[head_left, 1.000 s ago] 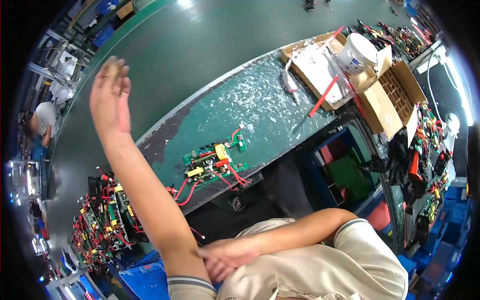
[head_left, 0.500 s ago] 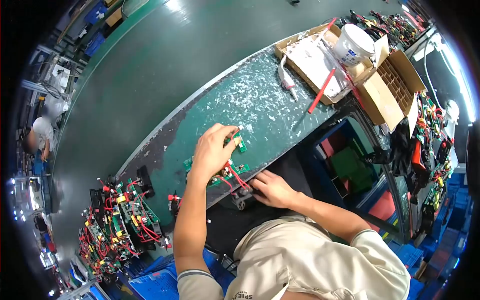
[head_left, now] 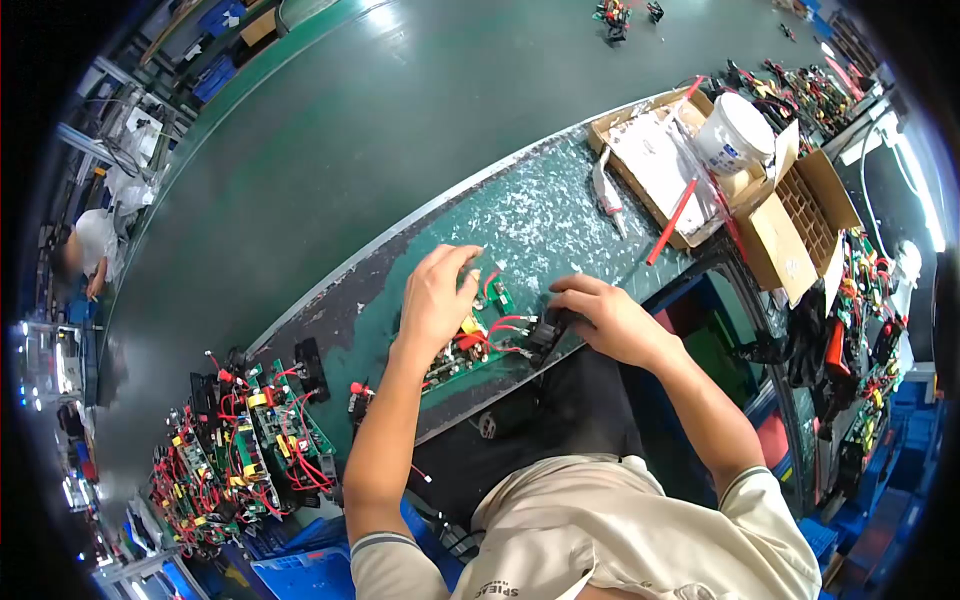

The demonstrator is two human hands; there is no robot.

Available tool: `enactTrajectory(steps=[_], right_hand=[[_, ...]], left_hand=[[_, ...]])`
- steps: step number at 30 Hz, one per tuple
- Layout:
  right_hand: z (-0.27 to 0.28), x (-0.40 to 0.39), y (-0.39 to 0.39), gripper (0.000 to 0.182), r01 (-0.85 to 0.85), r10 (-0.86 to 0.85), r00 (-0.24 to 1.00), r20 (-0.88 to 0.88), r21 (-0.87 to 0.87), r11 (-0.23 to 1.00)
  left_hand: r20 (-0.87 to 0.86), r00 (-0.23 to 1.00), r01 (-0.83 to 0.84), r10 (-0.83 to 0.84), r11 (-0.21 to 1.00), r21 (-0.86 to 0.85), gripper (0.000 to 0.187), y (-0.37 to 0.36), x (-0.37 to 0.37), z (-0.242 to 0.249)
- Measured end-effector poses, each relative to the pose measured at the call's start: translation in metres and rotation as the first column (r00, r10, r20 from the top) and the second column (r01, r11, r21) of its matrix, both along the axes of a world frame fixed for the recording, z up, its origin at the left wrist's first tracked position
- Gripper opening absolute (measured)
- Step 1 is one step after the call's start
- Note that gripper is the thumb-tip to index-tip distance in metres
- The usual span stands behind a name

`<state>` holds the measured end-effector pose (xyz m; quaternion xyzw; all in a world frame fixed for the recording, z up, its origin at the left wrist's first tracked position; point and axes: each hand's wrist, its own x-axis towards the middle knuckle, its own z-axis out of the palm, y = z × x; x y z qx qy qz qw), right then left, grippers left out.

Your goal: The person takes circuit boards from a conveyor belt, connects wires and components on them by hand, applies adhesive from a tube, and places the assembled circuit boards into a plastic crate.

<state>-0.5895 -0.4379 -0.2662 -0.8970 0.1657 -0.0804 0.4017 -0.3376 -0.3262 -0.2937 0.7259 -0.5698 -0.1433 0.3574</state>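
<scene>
1. The step in hand looks like positioning or steadying a circuit board (head_left: 462, 362), with a hand at either side of it.
2. The board lies on the table (head_left: 510, 225), beside its near edge, partly covered by the left arm.
3. The left hand (head_left: 437, 305) arches over the board's far side; thumb and forefinger stand apart with nothing visible between them, so it seems released.
4. The right hand (head_left: 603, 318) is curled at a dark part (head_left: 543, 338) by the near edge. Its fingertips are at or against this part; blur leaves it unclear whether they grasp it.
5. Any move of the board from here would call for keeping the red wires (head_left: 507, 324) clear: they run from it toward the dark part, filling the gap between the hands.
6. A small green board (head_left: 500, 297) sits just beside the left thumb, tight against the working space.
7. Toward the table's right end are a white tool (head_left: 607, 195), a red stick (head_left: 672, 222), a shallow carton (head_left: 602, 138), a white bucket (head_left: 735, 135) and a divided box (head_left: 810, 215), all apart from the hands.
8. At the left end, a heap of wired boards (head_left: 250, 440) crowds the left forearm's outer side.
</scene>
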Motion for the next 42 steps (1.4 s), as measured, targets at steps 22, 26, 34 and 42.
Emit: enactTrajectory(steps=[22,26,34,42], right_hand=[[-0.045,0.098,-0.051,0.023,0.11,-0.107,0.994,-0.028,0.307,0.945],[-0.043,0.096,-0.047,0.014,0.068,-0.097,0.995,0.003,0.696,0.715],[-0.05,0.091,-0.04,0.01,0.108,-0.128,0.991,-0.047,0.839,0.534],[-0.054,0.091,-0.036,0.013,0.106,-0.107,0.993,-0.044,0.723,0.682]], left_hand=[[-0.13,0.969,-0.216,0.21,0.976,-0.03,0.035,0.023,-0.041,0.015],[-0.095,0.977,-0.176,0.191,0.973,0.147,0.037,0.007,-0.038,0.019],[-0.097,0.966,-0.245,0.239,0.968,-0.049,0.021,0.01,-0.038,0.001],[-0.037,0.974,-0.224,0.223,0.974,-0.034,0.02,0.014,-0.039,-0.001]])
